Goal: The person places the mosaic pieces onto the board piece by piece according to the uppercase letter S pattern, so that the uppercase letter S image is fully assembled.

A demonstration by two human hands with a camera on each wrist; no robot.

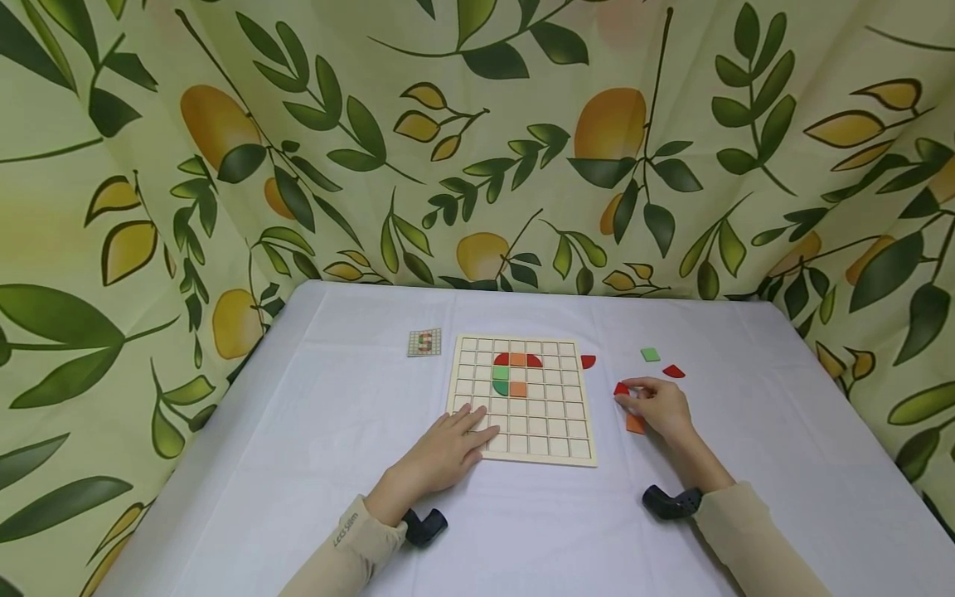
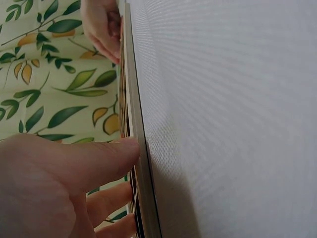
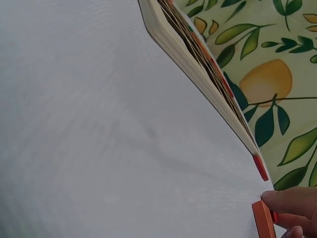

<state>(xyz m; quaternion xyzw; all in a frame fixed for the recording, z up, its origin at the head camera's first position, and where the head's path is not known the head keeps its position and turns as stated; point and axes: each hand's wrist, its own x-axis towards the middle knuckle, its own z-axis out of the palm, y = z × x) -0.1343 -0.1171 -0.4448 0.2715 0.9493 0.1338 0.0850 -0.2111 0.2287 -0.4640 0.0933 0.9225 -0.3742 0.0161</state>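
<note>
Beige sleeves (image 1: 346,551) led to the left hand (image 1: 443,452), fingers spread on the gridded board (image 1: 558,428), and the right hand (image 1: 664,408), whose fingertips, just beyond an orange tile (image 1: 635,425), pinched a red piece (image 1: 621,389), seemingly a picking-up step that next called for a steady carry leftward.

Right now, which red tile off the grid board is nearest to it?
The red quarter-circle tile by the right edge of the grid board; a second red tile is pinched in the right hand and the third red tile lies farther right.
</note>
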